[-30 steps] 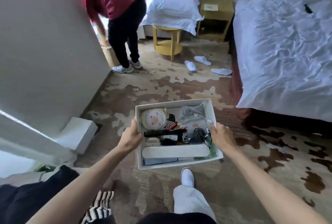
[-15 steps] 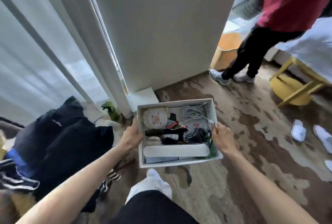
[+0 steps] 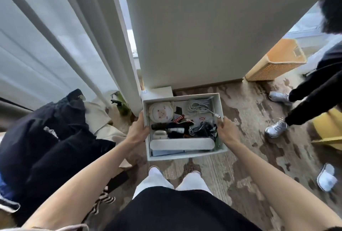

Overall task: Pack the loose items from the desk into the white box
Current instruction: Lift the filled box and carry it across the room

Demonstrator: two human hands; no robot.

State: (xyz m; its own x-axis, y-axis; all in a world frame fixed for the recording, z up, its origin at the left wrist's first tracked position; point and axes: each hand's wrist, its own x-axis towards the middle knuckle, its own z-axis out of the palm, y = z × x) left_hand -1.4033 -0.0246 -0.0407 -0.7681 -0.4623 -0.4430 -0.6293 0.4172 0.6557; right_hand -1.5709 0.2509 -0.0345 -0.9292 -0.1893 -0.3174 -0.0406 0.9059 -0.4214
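Head view: white box (image 3: 220,112) between left hand (image 3: 137,131) and right hand (image 3: 224,131), each grip clasping a side wall.

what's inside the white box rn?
The white cardboard box holds a round cream case, coiled white cable, black comb and long white bar. Anything beneath them is covered.

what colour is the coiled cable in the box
White. The coiled cable lies in the far right corner of the white box, clearest in the head view.
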